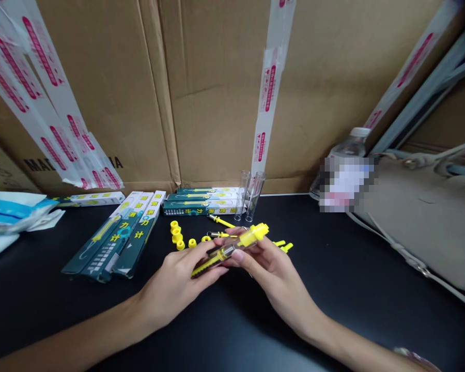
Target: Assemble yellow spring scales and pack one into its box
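Observation:
Above the middle of the black table, both hands grip one clear tube [227,251] with a yellow scaled rod inside and a yellow cap at its upper right end. My left hand [178,279] is closed around the lower left part. The thumb and fingers of my right hand [275,263] pinch the tube nearer the cap. Behind the hands lie yellow rods with metal hooks [220,221], partly hidden. Small yellow caps [176,235] rest to the left of them. Two clear empty tubes [256,196] stand upright at the back.
Printed slim boxes [127,232] lie at the left, with more boxes [205,201] along the back. Cardboard [217,93] rises behind the table [356,305]. A bottle [344,175] and a beige bag [422,217] stand at the right; a blue-white packet [11,212] lies far left.

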Tool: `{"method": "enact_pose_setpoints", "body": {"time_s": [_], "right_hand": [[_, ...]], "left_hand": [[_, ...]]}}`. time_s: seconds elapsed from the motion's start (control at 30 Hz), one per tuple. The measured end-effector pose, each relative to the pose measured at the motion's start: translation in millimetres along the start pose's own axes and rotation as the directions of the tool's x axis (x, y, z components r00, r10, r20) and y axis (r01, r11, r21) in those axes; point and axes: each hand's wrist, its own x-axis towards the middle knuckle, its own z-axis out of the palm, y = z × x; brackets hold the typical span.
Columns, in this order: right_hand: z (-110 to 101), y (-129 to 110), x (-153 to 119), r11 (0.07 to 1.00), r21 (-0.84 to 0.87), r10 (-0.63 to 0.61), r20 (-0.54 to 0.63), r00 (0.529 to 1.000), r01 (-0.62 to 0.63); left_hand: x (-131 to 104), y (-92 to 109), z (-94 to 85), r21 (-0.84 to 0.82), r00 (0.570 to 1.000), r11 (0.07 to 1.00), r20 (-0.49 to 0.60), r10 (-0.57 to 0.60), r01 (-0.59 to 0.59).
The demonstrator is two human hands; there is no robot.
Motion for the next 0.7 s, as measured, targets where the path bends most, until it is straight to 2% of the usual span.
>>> {"method": "enact_pose_setpoints", "body": {"time_s": [0.17, 0.37, 0.53, 0.7], "right_hand": [[-7, -5, 2, 0.984, 0.175, 0.023, -0.073, 0.997, -0.009], [-29, -14, 8, 0.968, 0.246, 0.003, -0.209, 0.978, 0.050], [-41, -20, 12, 0.976, 0.213, 0.012, -0.260, 0.966, 0.045], [-41, -19, 13, 0.984, 0.177, 0.037, -0.233, 0.972, 0.005]], "left_hand": [[3, 1, -4.8, -0.046, 0.983, 0.985, 0.093, -0.161, 0.165], [7, -1, -7.6, -0.188, 0.944, 0.936, 0.201, -0.261, 0.299], [9, 2, -11.3, -0.179, 0.931, 0.939, 0.276, -0.240, 0.295], [8, 5, -11.4, -0.158, 0.947, 0.959, 0.258, -0.190, 0.236]]}}
